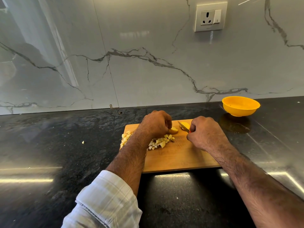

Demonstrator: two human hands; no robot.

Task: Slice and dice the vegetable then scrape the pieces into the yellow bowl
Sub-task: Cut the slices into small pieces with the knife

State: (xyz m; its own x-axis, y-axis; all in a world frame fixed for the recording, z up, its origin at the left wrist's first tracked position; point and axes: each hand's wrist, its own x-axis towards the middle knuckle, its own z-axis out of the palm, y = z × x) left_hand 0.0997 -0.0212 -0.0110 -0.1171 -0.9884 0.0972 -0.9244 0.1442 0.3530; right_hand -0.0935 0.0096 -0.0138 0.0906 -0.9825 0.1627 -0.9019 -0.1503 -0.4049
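A wooden cutting board [179, 158] lies on the dark counter. My left hand [155, 123] holds a pale yellow vegetable piece [174, 130] with curled fingers near the board's far edge. My right hand [205, 132] grips a knife by its red handle; the blade [183, 126] points away from me and rests against a second vegetable piece [185, 124]. Several diced pieces [160, 142] lie heaped on the board under my left wrist, with more at the board's left edge [125, 137]. The yellow bowl [240, 106] stands at the back right, apart from the board.
A stray vegetable bit [82, 142] lies on the counter left of the board. A marble-pattern wall runs behind the counter, with a socket [210, 16] high on it. Bright reflections streak the counter at the left and right.
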